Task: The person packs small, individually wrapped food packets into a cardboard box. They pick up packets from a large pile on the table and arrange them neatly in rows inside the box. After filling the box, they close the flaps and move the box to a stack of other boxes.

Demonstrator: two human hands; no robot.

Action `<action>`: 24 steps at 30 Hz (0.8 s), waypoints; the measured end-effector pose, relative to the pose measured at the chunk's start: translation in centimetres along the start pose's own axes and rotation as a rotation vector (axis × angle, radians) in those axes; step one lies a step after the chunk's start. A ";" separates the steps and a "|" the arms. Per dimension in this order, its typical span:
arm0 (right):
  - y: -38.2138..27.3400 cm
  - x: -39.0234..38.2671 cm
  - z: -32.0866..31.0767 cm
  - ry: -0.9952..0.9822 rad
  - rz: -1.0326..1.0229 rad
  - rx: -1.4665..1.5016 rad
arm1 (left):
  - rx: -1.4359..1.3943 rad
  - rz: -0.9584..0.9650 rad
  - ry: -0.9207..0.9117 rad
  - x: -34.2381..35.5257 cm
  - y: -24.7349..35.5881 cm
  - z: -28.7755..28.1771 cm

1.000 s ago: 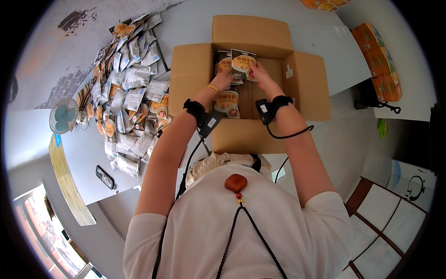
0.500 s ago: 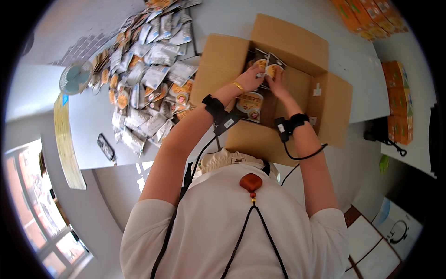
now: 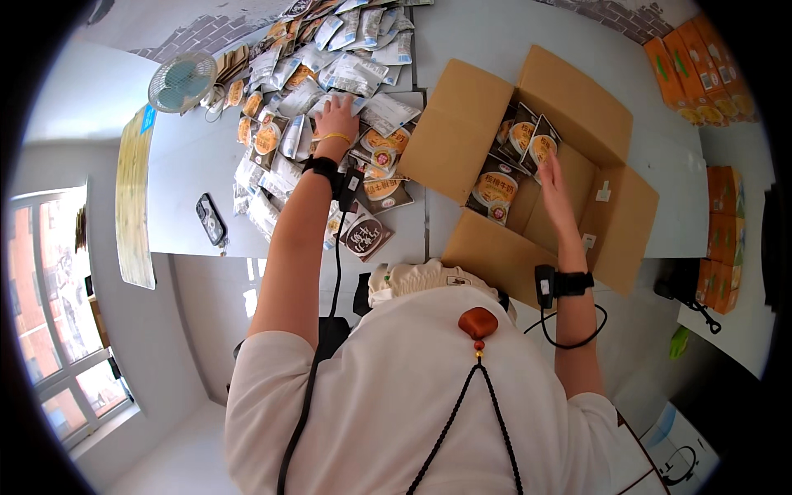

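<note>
My left hand (image 3: 337,124) reaches over a heap of silver and brown food pouches (image 3: 359,76), fingers apart and resting on one of them. My right hand (image 3: 556,186) is inside an open cardboard box (image 3: 606,169), its fingers stretched out flat beside a dark pouch with a bowl picture (image 3: 541,143). That pouch leans tilted against others at the far left of the box. A flat-lying pouch with an orange bowl picture (image 3: 495,191) is at the box's near left. The box's right part shows bare cardboard.
A small fan (image 3: 182,82) stands behind the heap's left side, and a phone (image 3: 210,219) lies near the table's left front. Orange cartons (image 3: 689,70) stand at the far right, with more orange boxes (image 3: 724,239) on the right side. Cables hang from both wrist straps.
My left hand has left the box and moved left to the pouch heap. My right hand has let go of the pouches and lies flat beside them. The view has shifted leftward.
</note>
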State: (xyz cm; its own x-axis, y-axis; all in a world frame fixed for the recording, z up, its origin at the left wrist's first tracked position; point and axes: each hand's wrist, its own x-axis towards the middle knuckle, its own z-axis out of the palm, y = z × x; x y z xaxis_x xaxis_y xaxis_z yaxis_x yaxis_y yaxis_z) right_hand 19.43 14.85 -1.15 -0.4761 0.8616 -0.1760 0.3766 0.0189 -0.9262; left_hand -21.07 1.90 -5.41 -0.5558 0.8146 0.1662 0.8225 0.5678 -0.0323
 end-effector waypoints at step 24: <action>-8.7 -6.2 2.8 -0.081 0.001 1.004 | -1.360 0.361 -0.184 -3.3 16.0 -17.5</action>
State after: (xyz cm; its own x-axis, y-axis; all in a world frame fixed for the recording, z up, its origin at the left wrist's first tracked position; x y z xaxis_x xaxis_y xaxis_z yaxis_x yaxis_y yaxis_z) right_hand 16.90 7.89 7.03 -0.5431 0.8233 -0.1648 -0.4486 -0.4505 -0.7719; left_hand -3.98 6.25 10.77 -0.2137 0.9517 0.2206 0.3351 -0.1407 0.9316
